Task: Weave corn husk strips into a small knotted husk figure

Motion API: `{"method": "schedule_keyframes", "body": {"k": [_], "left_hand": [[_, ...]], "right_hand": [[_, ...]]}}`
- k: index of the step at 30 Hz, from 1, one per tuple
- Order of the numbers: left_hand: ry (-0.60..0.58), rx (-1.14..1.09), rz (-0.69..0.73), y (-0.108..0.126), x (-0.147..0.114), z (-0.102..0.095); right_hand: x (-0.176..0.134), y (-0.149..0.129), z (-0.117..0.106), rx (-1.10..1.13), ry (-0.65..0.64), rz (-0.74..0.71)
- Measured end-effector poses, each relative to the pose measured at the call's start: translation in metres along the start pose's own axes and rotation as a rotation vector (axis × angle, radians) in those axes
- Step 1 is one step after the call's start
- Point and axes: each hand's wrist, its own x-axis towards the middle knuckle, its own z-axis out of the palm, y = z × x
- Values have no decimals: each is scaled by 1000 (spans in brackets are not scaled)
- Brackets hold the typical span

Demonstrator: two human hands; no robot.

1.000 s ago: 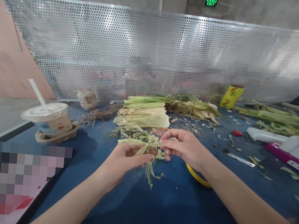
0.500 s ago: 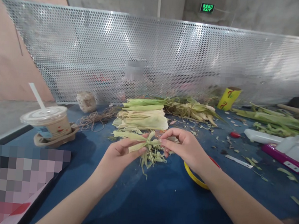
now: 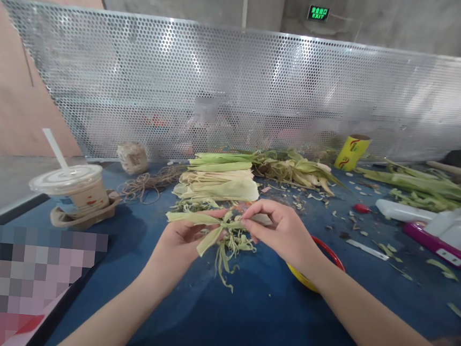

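Husk piece [image 3: 224, 226] is up off the desk [image 3: 242, 319], btwn the fingers of both hands. L hand [image 3: 178, 244]: fingers closed on it from the left, thumb partly hid behind a strip. R hand [image 3: 286, 229]: fingertips pinched tight on its right side, nr the centre.

Done, AFAICT: strips drawn tog. at a knot-like centre btwn the fingers, w/ broad strips sticking out toward L fingers & thin frayed ends hanging below. Tied or just pinched? Can't tell. Remaining, prob.: centre not clearly secured, ends uneven & untrimmed, so I'd call it midway.

Flat husk stack [image 3: 219, 185] lies just beyond the fingers, plenty unused; dry husk heap [image 3: 295, 170] beyond & right. Twine [image 3: 146, 187] loose beyond L fingers, to the left, untouched. Blade [image 3: 368, 249] flat, well right of R fingers, also untouched. Red-&-yellow round thing [image 3: 303, 280] nr R wrist, partly hid by forearm; bowl or hoop, can't tell.
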Motion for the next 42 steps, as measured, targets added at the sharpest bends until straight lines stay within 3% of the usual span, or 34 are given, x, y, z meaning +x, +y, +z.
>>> {"method": "schedule_keyframes", "body": {"k": [8,16,20,25,29,36,42], "left_hand": [[7,58,50,1,-4,0],[-179,136,85,5,-5,-5],[-137,59,48,2,-5,-5],[-33,-182,2,-2,-3,-2],[-102,-339,-103,0,-3,1],[-171,-408,-261,3,-5,2],[-183,-343,-279,2,-6,3]], "right_hand": [[-3,-3,2,-123,64,-137],[-3,1,2,-387,185,-369],[-4,1,1,-485,228,-526],[-11,3,10,-808,359,-895],[-17,7,20,-884,386,-916],[-18,2,12,-915,165,-936],[-19,0,9,-934,132,-967]]}}
